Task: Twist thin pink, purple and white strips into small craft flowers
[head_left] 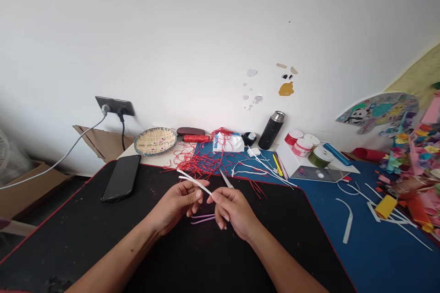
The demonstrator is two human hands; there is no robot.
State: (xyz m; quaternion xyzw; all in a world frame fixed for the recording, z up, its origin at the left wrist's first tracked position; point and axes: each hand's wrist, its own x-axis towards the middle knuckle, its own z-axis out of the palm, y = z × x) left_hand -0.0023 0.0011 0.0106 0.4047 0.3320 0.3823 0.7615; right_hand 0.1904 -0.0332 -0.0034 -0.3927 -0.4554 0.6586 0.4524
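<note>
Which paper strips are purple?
The purple strips are the two lying on the black mat, just under the hands. The pinched strips between left hand and right hand are white, like the loose strips on the blue mat.

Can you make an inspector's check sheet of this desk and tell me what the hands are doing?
Surface: black mat, blue mat to its right.
Job's things: white paper strip held up; purple strips lying on the black mat below.
Clutter: red strings, phone, woven basket, flask, jars, paper scraps.
Grippers: left hand and right hand both pinch the white paper strip.
Cables: grey cable and black cable plugged into the wall socket.
Surroundings: white wall, cardboard box at left.
</note>
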